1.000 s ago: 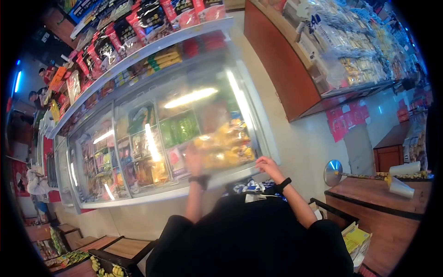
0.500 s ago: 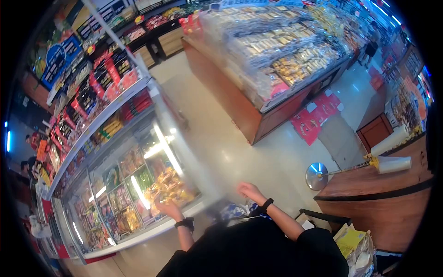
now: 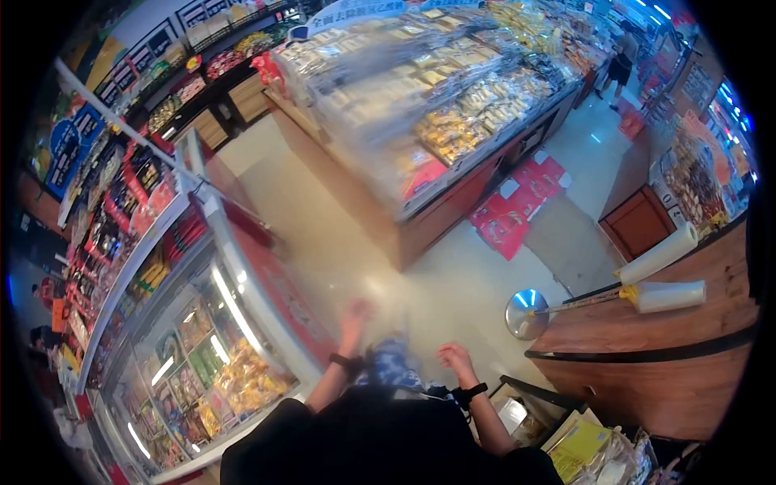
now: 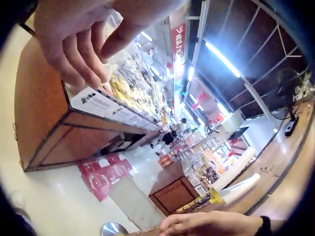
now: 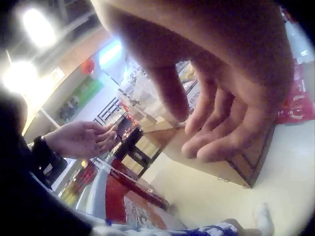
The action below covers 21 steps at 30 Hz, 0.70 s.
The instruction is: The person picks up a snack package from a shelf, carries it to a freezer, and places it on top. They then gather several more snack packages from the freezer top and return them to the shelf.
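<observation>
In the head view my left hand (image 3: 354, 322) is blurred, held over the floor to the right of the glass-topped freezer (image 3: 267, 356). My right hand (image 3: 456, 360) hangs in the air farther right, near the body. Seen from the left wrist, the left fingers (image 4: 81, 56) are loosely bent with nothing between them. The right wrist view has the right fingers (image 5: 216, 118) relaxed and bent, holding nothing, and the left hand (image 5: 81, 140) with its fingers extended. Neither hand touches anything.
A wooden display stand (image 3: 453, 214) heaped with packaged goods stands ahead. Wooden counters (image 3: 647, 356) with plastic rolls (image 3: 667, 296) and a round metal disc (image 3: 526, 314) are at the right. A black-framed bin (image 3: 525, 404) is close on the right. Someone (image 3: 621, 61) stands far back.
The view has swung right, away from the freezer toward the display stand. My left hand has gone from over the freezer glass to over the floor; my right hand stays raised near the body.
</observation>
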{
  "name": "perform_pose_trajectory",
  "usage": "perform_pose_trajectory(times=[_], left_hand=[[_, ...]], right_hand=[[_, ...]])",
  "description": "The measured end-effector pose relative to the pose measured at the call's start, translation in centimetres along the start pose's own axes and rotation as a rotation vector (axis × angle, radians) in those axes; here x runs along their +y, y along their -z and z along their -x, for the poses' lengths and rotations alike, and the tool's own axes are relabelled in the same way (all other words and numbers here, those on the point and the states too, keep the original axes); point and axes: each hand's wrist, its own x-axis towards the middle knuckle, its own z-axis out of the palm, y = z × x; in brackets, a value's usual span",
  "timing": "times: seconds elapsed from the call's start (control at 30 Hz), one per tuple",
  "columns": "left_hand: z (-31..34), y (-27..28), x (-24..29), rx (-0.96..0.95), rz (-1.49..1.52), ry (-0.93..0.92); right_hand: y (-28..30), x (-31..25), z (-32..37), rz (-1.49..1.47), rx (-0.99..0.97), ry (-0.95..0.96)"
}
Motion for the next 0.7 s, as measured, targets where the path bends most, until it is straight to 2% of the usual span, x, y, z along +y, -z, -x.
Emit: perform_pose_trajectory(times=[0.1, 0.23, 0.33, 0.4, 0.43, 0.53, 0.57, 0.63, 0.7], left_hand=[[-4.0, -4.9, -0.2, -0.168, -0.036, 0.043], [-10.5, -10.8, -1.9, -0.237, -0.12, 0.035], [-15.6, -15.0, -1.5, -0.251, -0.233, -0.125], [-18.5, -16.8, 1.2, -0.252, -0.301, -0.216], [-20.3, -17.5, 3.0, -0.252, -0.34, -0.263], [-26.0, -19.3, 5.5, -0.17, -0.367, -0.367], [-27.2, -19.8, 5.8, -0.113, -0.365, -0.383], [-29.6, -20.9, 6.5, 0.006, -0.363, -0.417], [-30.4, -22.8, 8.3, 0.11, -0.199, -0.363]], right_hand=[[1.5, -1.2, -2.5, -0.154, 0.018, -0.056], [4.0, -5.7, -7.5, -0.099, 0.066, -0.077], [5.3, -10.7, -12.4, -0.073, 0.081, -0.079], [5.7, -14.6, -15.9, -0.028, 0.058, -0.064], [6.2, -15.2, -18.6, 0.111, 0.035, 0.045], [8.1, -16.2, -26.3, 0.392, -0.03, 0.285], [8.1, -17.9, -28.0, 0.399, -0.047, 0.306], [6.9, -23.7, -29.6, 0.231, -0.093, 0.254], [6.1, -26.7, -32.6, 0.135, -0.116, 0.177]])
